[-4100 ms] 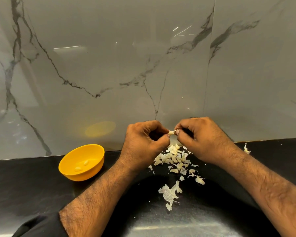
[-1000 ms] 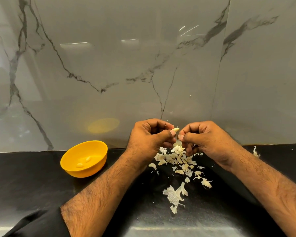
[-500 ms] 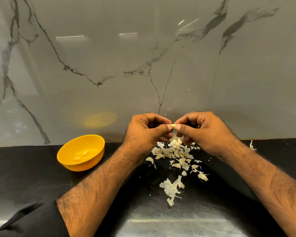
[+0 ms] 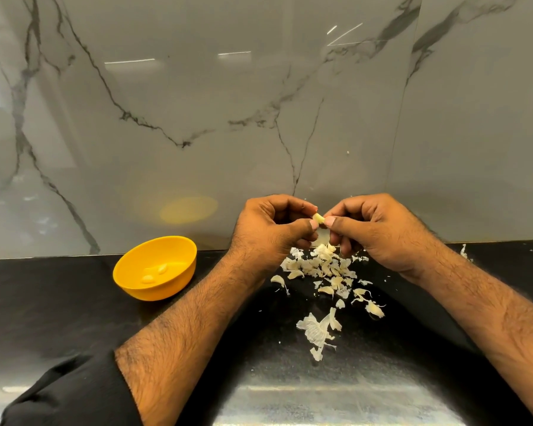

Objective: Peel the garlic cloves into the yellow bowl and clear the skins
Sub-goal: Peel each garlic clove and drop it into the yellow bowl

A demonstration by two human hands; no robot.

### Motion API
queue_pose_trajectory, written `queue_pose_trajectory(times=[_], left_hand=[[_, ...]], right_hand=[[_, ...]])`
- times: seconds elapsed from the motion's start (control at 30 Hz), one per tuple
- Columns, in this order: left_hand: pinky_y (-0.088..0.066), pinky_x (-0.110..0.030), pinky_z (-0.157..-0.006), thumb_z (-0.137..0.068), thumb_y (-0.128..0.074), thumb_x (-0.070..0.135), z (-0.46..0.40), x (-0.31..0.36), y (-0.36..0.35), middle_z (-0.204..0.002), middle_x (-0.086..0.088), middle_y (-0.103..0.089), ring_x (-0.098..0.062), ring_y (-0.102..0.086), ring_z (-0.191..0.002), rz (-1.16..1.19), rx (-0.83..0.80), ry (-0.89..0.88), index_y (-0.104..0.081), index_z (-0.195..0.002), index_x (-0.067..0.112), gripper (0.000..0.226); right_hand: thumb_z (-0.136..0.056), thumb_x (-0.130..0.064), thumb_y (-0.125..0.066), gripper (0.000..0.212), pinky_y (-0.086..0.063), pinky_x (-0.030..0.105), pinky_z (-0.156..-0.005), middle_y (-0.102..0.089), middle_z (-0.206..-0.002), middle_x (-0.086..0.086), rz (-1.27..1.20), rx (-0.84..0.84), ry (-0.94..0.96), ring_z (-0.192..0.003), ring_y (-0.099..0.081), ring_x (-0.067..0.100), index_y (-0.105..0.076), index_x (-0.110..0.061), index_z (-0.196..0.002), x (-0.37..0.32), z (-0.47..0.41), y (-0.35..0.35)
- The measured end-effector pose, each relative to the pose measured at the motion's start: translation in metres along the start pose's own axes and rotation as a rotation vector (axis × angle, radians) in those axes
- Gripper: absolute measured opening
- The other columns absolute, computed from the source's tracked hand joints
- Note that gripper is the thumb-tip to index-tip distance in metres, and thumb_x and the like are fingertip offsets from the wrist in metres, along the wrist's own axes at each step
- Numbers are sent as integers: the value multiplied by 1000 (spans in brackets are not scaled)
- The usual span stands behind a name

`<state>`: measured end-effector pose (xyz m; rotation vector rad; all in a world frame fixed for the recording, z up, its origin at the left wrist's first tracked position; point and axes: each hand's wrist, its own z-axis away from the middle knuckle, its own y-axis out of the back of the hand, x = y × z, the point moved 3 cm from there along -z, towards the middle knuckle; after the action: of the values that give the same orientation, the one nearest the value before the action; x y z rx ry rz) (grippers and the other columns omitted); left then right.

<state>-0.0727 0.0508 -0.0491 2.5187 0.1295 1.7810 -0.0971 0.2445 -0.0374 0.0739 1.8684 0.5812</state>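
A small pale garlic clove (image 4: 318, 218) is pinched between both hands above the counter. My left hand (image 4: 271, 232) holds it with thumb and curled fingers; my right hand (image 4: 379, 232) pinches its other end. Below them lies a heap of garlic skins (image 4: 323, 269) on the black counter, with a larger papery skin (image 4: 316, 332) nearer to me. The yellow bowl (image 4: 126, 281) stands to the left and holds two peeled cloves (image 4: 154, 273).
A grey marble wall (image 4: 259, 118) rises right behind the black counter (image 4: 59, 318). One stray skin scrap (image 4: 464, 252) lies at the wall's foot on the right. My black sleeve (image 4: 74, 395) covers the lower left.
Both hands stay together on the clove over the skin heap. The clove shows a little more between the fingertips than half a second ago. The bowl has not moved.
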Motion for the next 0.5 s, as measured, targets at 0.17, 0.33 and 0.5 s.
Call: queue_pose_trajectory(times=[0.17, 0.33, 0.5], left_hand=[[-64, -29, -68, -89, -80, -2, 0, 0, -1, -93, -14, -80, -24, -77, -77, 9, -10, 4, -78, -108, 2, 19], [-65, -31, -71, -90, -78, -5, 0, 0, 0, -93, -15, -80, -27, -79, -80, 11, -21, -6, -77, -109, 1, 20], [-66, -33, -72, -89, -80, -2, 0, 1, 0, -92, -13, -81, -27, -79, -80, 5, 6, -10, -78, -107, 1, 18]], right_hand=[[-103, -20, -66, 16, -59, 36, -69, -75, -79, 9, -85, -24, -74, -64, -65, 20, -78, -12, -97, 0, 1, -2], [-104, -19, -64, 17, -61, 42, -73, -74, -79, 9, -115, -18, -98, -63, -65, 21, -77, -10, -99, 2, 1, 0], [-99, -20, -72, 9, -63, 38, -71, -76, -80, 9, -62, -7, -44, -64, -67, 20, -77, -13, -100, 1, 3, 0]])
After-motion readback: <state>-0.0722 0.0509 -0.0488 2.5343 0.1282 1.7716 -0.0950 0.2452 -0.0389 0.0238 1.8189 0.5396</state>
